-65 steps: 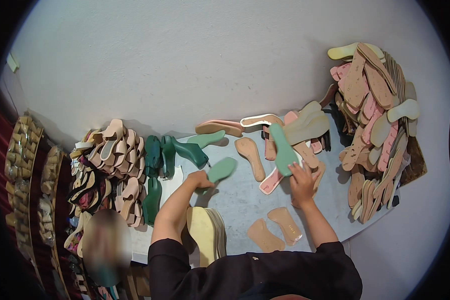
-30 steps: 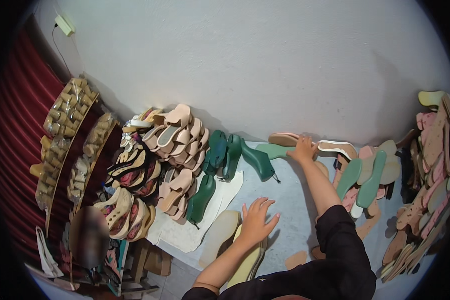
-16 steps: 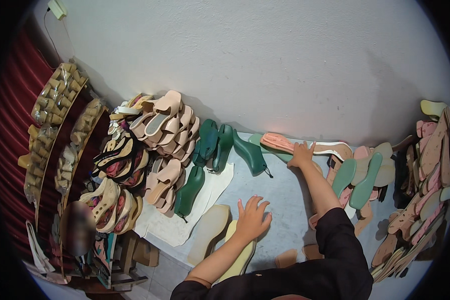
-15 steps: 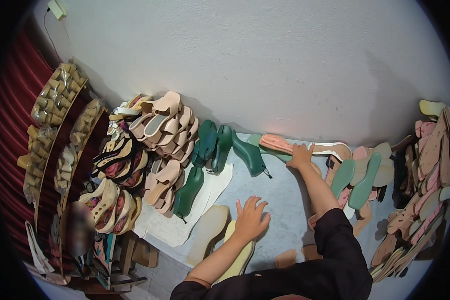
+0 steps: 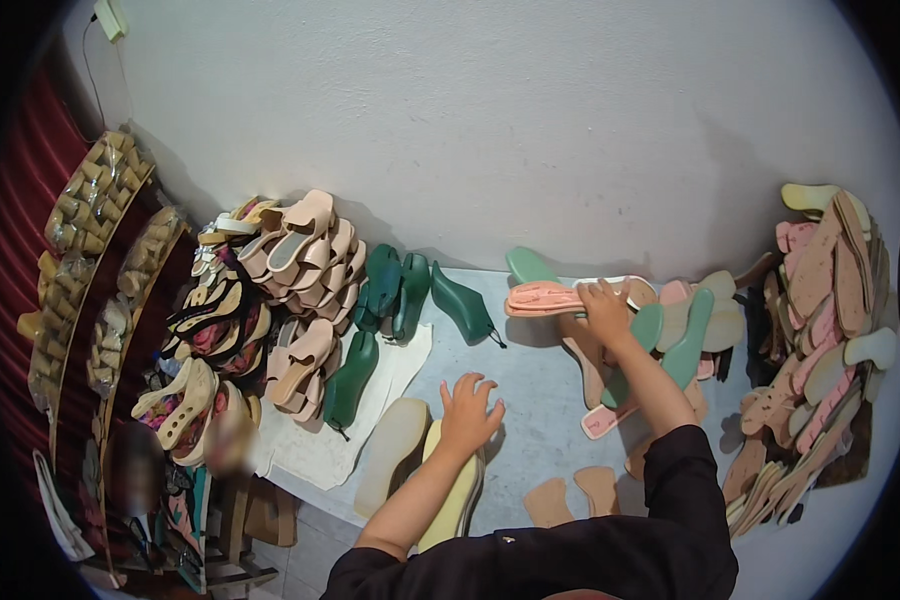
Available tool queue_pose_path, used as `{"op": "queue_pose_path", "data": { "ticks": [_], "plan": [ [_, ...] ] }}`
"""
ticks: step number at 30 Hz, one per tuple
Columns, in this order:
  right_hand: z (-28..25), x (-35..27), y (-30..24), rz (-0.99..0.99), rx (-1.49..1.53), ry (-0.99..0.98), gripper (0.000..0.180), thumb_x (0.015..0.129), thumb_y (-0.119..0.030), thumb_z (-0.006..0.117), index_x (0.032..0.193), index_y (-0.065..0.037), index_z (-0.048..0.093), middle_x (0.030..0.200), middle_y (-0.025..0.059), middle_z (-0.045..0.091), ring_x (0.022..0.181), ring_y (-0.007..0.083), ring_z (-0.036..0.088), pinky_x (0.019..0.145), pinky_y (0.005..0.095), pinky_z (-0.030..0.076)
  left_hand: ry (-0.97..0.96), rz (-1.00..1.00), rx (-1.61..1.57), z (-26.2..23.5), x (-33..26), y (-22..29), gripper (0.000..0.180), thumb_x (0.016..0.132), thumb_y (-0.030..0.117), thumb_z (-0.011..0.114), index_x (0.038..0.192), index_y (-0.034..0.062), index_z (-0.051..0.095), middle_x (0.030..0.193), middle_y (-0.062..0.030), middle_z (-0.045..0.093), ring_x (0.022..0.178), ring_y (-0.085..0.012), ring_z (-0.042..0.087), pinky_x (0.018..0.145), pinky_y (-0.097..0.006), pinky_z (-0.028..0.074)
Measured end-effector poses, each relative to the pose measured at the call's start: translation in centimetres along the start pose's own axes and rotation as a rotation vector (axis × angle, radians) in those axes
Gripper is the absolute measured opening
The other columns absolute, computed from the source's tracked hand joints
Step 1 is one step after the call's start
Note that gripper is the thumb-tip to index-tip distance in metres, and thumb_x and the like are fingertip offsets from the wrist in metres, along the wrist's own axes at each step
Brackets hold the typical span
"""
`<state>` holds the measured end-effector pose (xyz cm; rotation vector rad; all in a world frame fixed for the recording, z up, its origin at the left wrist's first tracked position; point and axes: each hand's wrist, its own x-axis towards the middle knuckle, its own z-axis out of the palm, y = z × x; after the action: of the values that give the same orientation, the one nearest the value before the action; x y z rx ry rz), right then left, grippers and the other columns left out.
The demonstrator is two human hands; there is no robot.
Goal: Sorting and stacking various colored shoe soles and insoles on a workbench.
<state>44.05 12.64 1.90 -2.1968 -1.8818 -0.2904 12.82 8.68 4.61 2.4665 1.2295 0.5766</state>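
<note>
Toward the table's far edge, my right hand (image 5: 610, 312) is closed round the end of a small stack of pink insoles (image 5: 542, 299). The insoles point left and lie one on another. A white-edged tan sole (image 5: 638, 290) shows just behind my fingers. The far end of a green sole (image 5: 530, 264) rests at the wall beyond the stack. My left hand (image 5: 472, 412) hovers over the near part of the table with its fingers spread and nothing in them. Beneath and beside it lie a yellow sole (image 5: 455, 500) and a pale grey sole (image 5: 390, 445).
Green shoe lasts (image 5: 462, 303) stand left of centre beside stacked beige sandals (image 5: 305, 240). More green soles (image 5: 692, 335) lie right of my right hand. A tall heap of pink and tan insoles (image 5: 830, 290) fills the right end. Two tan pieces (image 5: 597, 490) lie near my body.
My right hand has drawn the pink insoles off the green sole, slightly nearer and to the right. My left hand stays spread over the near soles. The whole view has shifted a little.
</note>
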Motion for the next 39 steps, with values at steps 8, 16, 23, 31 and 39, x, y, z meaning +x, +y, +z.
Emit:
{"op": "queue_pose_path", "data": {
  "ticks": [8,16,23,31,39],
  "plan": [
    [-8.1,-10.6,5.9,0.291,-0.156,0.108,0.072,0.061,-0.022,0.074,0.127,-0.021,0.044,0.129,0.0058,0.044,0.129,0.0257,0.031,0.098,0.0622,0.012,0.042,0.026,0.0,0.6,-0.4,-0.5,0.033,0.076,0.027,0.059,0.103,0.0089,0.057,0.113,-0.0116,0.049,0.115,-0.0277,0.042,0.098,-0.062,0.019],
    [-9.9,-14.8,6.1,0.533,-0.214,-0.246,0.07,0.077,-0.014,0.058,0.139,-0.022,0.026,0.143,0.0191,0.019,0.134,0.0363,0.014,0.101,0.0657,0.006,0.063,0.039,-0.186,-0.6,-0.6,-0.5,0.032,0.077,0.029,0.061,0.104,0.0123,0.057,0.11,-0.0075,0.052,0.114,-0.0265,0.043,0.098,-0.062,0.018],
    [-13.0,-12.5,-4.5,0.494,0.074,-0.171,0.074,0.074,-0.024,0.064,0.137,-0.021,0.028,0.143,0.0185,0.02,0.133,0.0377,0.015,0.1,0.0659,0.009,0.375,0.217,-0.404,-11.8,-2.5,-4.0,0.024,0.078,0.015,0.062,0.099,0.0036,0.059,0.102,-0.0137,0.058,0.1,-0.0306,0.054,0.088,-0.037,0.039],
    [-8.5,-17.0,-18.4,0.213,0.862,0.13,0.077,0.075,-0.044,0.064,0.135,-0.012,0.029,0.135,0.0193,0.035,0.124,0.0362,0.034,0.099,0.0607,0.016,0.223,0.021,-0.341,-12.9,-9.8,-12.7,0.035,0.077,0.017,0.064,0.107,0.0008,0.056,0.105,-0.0169,0.055,0.1,-0.0299,0.053,0.088,-0.035,0.041],
    [-2.7,-22.8,-24.3,0.848,1.238,0.033,0.064,0.078,-0.044,0.06,0.13,-0.012,0.039,0.127,0.016,0.044,0.117,0.0288,0.043,0.101,0.0482,0.02,-0.034,-0.082,-0.56,-11.1,-11.8,-16.5,0.052,0.077,0.022,0.063,0.121,0.0001,0.046,0.118,-0.021,0.049,0.111,-0.0318,0.048,0.095,-0.037,0.037]
  ]
}}
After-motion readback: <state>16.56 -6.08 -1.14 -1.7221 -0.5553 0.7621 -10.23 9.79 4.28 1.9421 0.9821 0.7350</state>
